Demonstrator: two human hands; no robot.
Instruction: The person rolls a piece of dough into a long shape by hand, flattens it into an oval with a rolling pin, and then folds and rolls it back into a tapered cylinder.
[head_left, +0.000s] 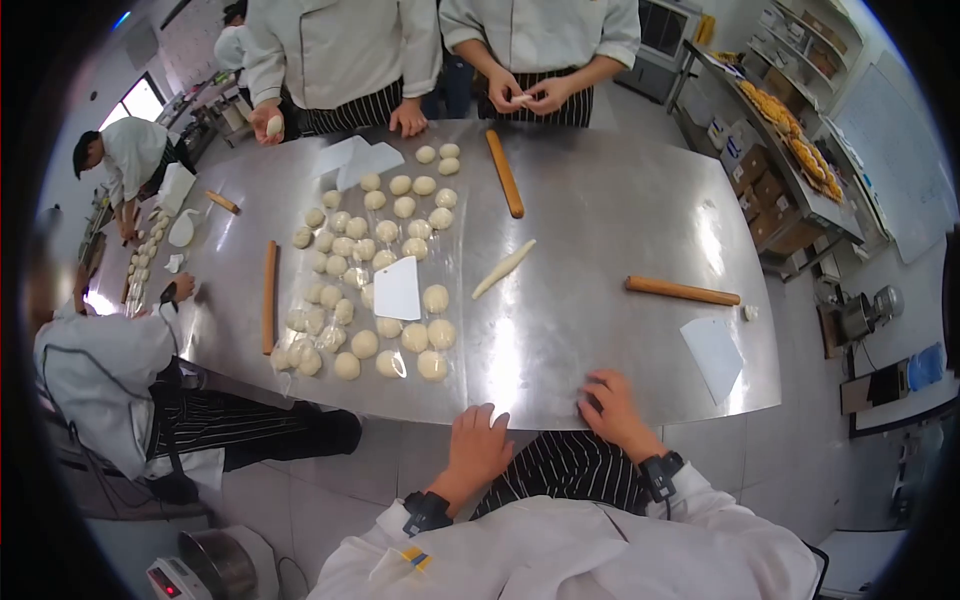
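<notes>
My left hand (480, 443) rests at the near edge of the steel table (590, 330), its fingers loosely apart with nothing in them. Also on that edge lies my right hand (613, 408), fingers spread, holding nothing. Beyond them a rolled dough strip (504, 269) lies slantwise. Left of it are several round dough balls (432, 366), some under clear plastic film, with a white scraper (397, 288) on top. Further right lie a wooden rolling pin (683, 291), a small dough piece (750, 313) and another white scraper (712, 360).
Two more rolling pins (505, 174) (269, 297) lie on the table. Across it stand two people; one person's hands (530, 92) hold a small dough piece, another's hand (268, 124) a dough ball. White sheets (357, 160) lie at the far side. A person (110, 370) is at left.
</notes>
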